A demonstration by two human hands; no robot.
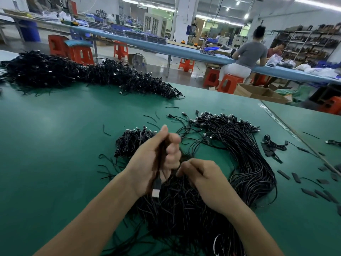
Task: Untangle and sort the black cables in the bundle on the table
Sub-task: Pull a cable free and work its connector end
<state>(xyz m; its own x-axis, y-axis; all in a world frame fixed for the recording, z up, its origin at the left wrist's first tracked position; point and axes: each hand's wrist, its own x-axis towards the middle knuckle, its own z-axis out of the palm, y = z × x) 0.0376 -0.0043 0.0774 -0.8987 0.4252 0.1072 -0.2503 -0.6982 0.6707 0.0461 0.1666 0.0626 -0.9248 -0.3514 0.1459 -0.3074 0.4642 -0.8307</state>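
Thin black cables (177, 209); left fingers (172, 157) grip one, right fingers (184, 167) apparently pinch strands.

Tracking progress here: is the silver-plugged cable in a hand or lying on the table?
In hand: the left hand grips the cable, silver plug hanging below.

Head camera, single view: looks forward and down, close over the desk (55, 137), workshop behind.

Red stools (81, 54), long blue workbench (184, 50)
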